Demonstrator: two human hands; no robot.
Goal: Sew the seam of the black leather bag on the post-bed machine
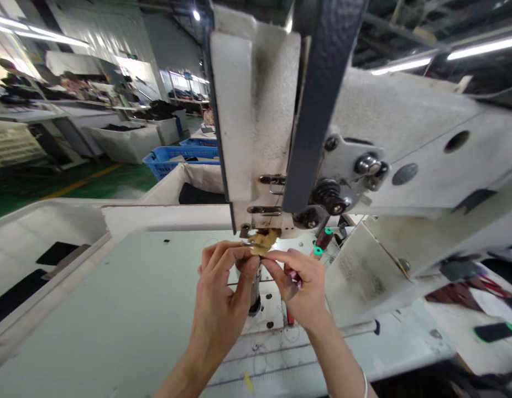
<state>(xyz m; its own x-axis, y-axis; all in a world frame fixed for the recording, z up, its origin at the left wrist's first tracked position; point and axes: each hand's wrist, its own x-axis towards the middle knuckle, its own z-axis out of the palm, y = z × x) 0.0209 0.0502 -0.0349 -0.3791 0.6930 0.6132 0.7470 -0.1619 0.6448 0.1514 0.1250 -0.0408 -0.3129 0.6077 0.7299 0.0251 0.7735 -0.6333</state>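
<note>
My left hand (223, 293) is closed, thumb and forefinger pinched just under the needle area of a large white industrial sewing machine (276, 110). What sits in that pinch is too small to make out. My right hand (303, 284) meets it from the other side, its thumb and forefinger also pinched at the same spot. Tucked in the curled fingers of the right hand is a small purple and metal tool (293, 284). A tan fuzzy piece (264, 241) hangs at the needle bar above my fingertips. Below them stands a dark narrow post (255, 296), partly hidden by my left thumb.
Thread spools with green ends (323, 239) stand behind my right hand. A dark spool (496, 331) lies at right. White bins (48, 221) with dark pieces flank the pale table (135, 309) at left; a blue basket (160, 163) stands beyond. The machine head overhangs my hands.
</note>
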